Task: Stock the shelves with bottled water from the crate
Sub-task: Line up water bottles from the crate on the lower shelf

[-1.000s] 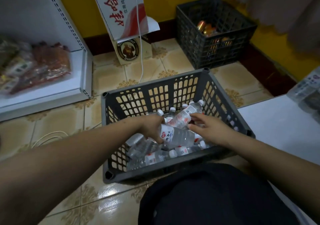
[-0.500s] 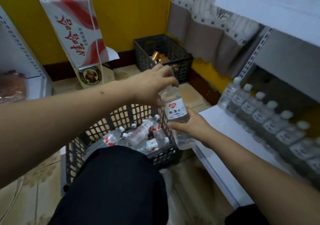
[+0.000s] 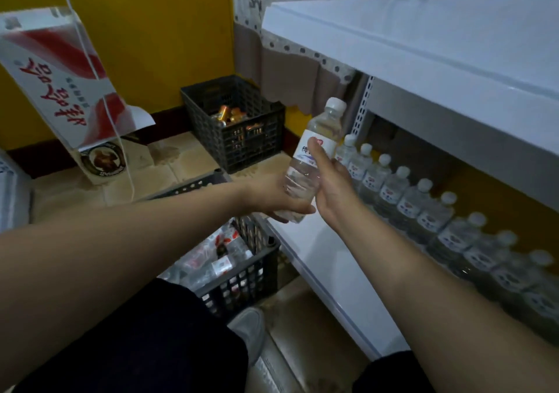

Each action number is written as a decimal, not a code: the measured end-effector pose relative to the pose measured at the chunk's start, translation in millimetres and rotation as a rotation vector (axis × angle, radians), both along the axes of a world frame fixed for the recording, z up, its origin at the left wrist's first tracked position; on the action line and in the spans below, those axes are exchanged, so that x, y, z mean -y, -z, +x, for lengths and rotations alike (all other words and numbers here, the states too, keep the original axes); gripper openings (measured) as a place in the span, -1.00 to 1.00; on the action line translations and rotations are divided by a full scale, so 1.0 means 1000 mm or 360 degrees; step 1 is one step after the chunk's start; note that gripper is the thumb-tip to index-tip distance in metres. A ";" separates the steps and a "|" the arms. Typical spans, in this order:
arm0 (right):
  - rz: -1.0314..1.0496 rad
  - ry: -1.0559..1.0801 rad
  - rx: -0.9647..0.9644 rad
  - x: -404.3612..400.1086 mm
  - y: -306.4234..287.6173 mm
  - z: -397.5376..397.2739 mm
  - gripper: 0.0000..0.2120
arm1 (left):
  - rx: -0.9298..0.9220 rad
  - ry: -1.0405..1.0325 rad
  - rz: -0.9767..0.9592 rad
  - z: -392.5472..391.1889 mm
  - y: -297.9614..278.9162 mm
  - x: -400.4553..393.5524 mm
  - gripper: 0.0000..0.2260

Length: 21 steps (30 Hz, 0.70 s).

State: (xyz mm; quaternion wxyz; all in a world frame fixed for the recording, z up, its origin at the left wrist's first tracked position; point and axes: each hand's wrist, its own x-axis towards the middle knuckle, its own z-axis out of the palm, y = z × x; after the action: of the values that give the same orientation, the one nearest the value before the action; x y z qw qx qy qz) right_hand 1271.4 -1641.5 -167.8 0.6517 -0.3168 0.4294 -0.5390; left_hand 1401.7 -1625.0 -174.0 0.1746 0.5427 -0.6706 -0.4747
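Note:
I hold one clear water bottle (image 3: 324, 121) with a white cap upright, just in front of the white lower shelf (image 3: 326, 265). My right hand (image 3: 332, 186) grips its middle, thumb across the label. My left hand (image 3: 269, 199) cups the base, fingers curled under it. Below my left forearm stands the dark plastic crate (image 3: 251, 274) with several more bottles (image 3: 211, 259) lying in it. A row of several upright bottles (image 3: 417, 202) lines the back of the lower shelf.
The white upper shelf (image 3: 423, 59) overhangs the bottle row. A second dark crate (image 3: 242, 138) with cans stands in the corner by the yellow wall. A red-and-white carton (image 3: 60, 77) leans at the left, a white cable (image 3: 121, 150) hanging past it.
The bottle came up out of the crate and moved right to the shelf. My left hand slid from its top to its base; my right hand moved up to the middle.

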 end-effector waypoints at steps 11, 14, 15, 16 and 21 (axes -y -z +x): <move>0.0050 0.0134 -0.1031 0.071 0.028 -0.079 -0.66 | 0.0306 0.0033 -0.0001 -0.024 0.054 0.085 -0.52; -0.0055 0.0281 -0.1318 0.092 0.063 -0.074 -0.48 | 0.0191 -0.0174 0.0023 -0.030 0.101 0.103 -0.48; -0.0056 0.0298 -0.1424 0.101 0.072 -0.073 -0.45 | 0.0179 -0.0222 0.0016 -0.036 0.117 0.109 -0.47; -0.0034 0.0265 -0.1516 0.113 0.080 -0.075 -0.45 | 0.0195 -0.0247 0.0004 -0.041 0.131 0.114 -0.47; -0.0059 -0.0091 -0.1909 0.183 0.085 -0.080 -0.35 | 0.0118 -0.0507 -0.0078 -0.063 0.183 0.156 -0.51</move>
State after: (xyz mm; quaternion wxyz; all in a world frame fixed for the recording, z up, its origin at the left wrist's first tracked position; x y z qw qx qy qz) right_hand 1191.8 -1824.1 -253.3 0.3044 -0.5884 0.7040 -0.2560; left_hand 1339.1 -1780.6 -356.5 0.2359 0.6548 -0.5934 -0.4042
